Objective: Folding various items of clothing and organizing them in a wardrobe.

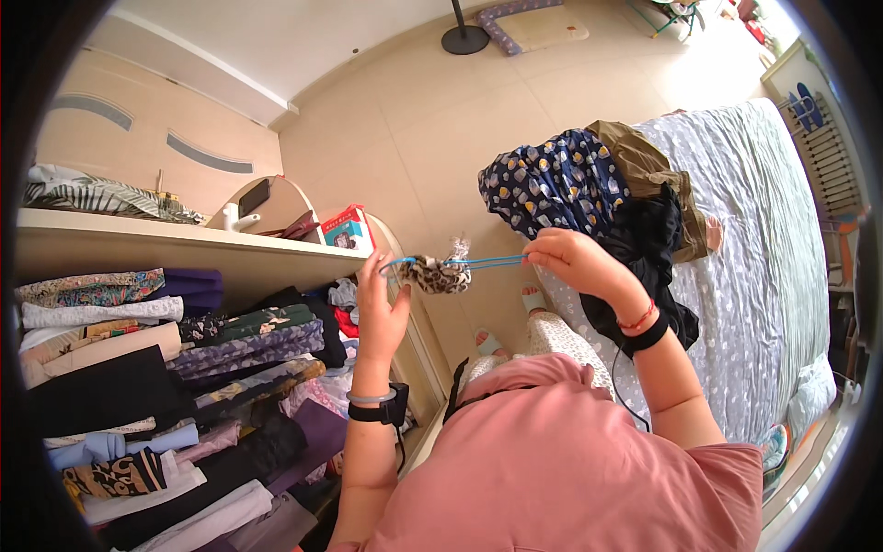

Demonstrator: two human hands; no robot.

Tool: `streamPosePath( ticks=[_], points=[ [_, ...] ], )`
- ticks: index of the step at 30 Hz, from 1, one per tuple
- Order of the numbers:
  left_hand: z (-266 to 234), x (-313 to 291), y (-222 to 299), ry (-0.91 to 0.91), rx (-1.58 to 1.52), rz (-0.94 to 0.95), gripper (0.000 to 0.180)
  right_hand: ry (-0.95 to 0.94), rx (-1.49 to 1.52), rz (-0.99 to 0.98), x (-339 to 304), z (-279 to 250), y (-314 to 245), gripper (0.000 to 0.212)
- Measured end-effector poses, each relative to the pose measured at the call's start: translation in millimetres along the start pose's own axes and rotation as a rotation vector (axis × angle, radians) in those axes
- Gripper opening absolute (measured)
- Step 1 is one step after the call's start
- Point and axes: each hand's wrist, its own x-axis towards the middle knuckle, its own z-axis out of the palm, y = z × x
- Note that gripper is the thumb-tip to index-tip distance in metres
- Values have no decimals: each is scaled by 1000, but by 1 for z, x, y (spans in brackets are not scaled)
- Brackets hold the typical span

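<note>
A thin blue wire-like loop [497, 261] stretches across the gap between my hands. My right hand [589, 267] pinches its right end with closed fingers. At its left end the fingers of my left hand [379, 308] curl against the blue line, thumb standing off to the side. A small leopard-print cloth [440, 276] hangs bunched on the loop, nearer my left hand, with a pale wisp of fabric at its upper right. Whether the loop is a clothes hanger seen edge-on, I cannot tell.
An open shelf of folded clothes [258, 345] lies to my left, with a red and blue box [348, 228] on the ledge above. On my right is a bed [736, 276] bearing a dark patterned garment [552, 184], brown trousers [639, 161] and a black garment [644, 235]. A black stand base [465, 40] is farther off.
</note>
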Motion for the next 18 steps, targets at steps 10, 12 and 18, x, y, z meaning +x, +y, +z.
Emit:
streamPosePath(
  ticks=[10, 12, 18],
  points=[
    [-24, -11, 18, -225, -438, -236, 23, 389, 46, -176, 25, -51, -6, 11],
    [-24, -13, 26, -225, -492, -270, 25, 784, 207, -120, 31, -31, 11, 31],
    [-19, -11, 37, -94, -468, -234, 23, 589, 297, -98, 18, 72, 29, 62]
  ],
)
